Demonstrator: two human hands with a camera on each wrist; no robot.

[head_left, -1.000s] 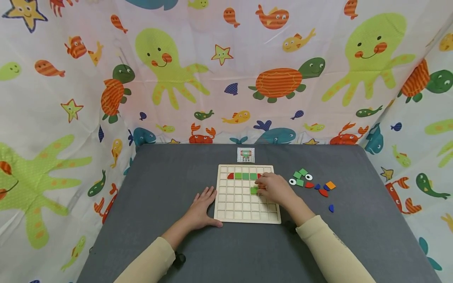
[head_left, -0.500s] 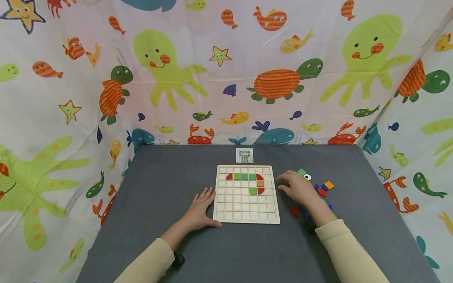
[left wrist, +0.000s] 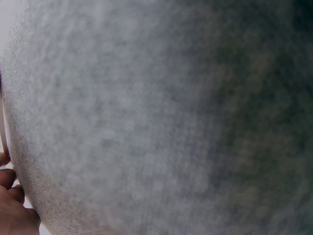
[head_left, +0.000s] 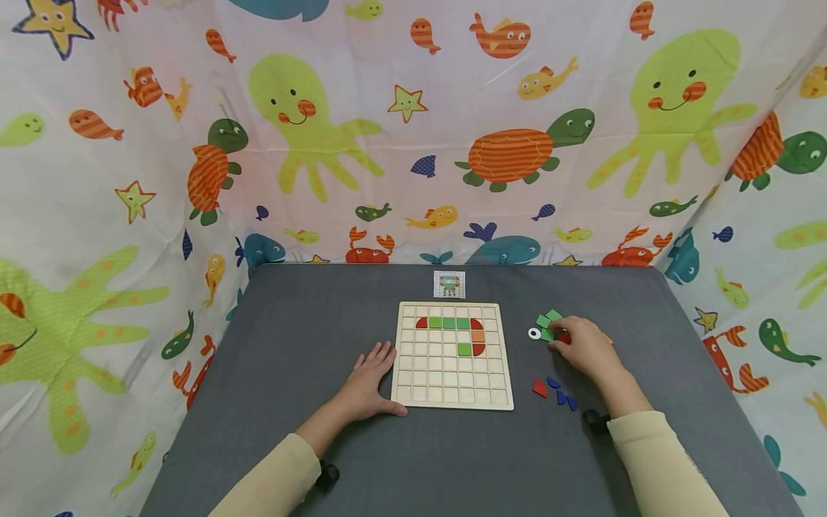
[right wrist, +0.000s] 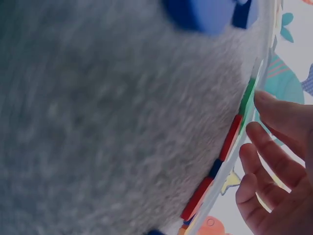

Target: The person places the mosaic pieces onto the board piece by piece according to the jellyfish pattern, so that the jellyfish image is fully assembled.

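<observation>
My left hand (head_left: 363, 384) rests with straight fingers against the left edge of a wooden grid board (head_left: 426, 373), thumb at its near corner. Flat pieces sit in the board's cells: green squares (head_left: 449, 323), an orange square (head_left: 477, 336) and red rounded pieces (head_left: 479, 350). To the right, my right hand (head_left: 589, 348) hovers over loose pieces, fingers loosely bent. Its fingertips are near a red piece (head_left: 564, 337) and green squares (head_left: 552, 315). In the right wrist view, nothing shows between thumb and fingers; a green piece (right wrist: 248, 98) lies by the thumb.
A small printed card (head_left: 449, 284) lies behind the board. A white ring (head_left: 534, 333) is beside the green squares. Nearer me are a red piece (head_left: 539, 388) and several blue pieces (head_left: 561, 398). A patterned curtain (head_left: 426, 172) surrounds the grey table (head_left: 310, 309).
My right hand has left the board and moved right to the loose pieces. The orange square and red pieces it had covered on the board now show. My left hand stays put.
</observation>
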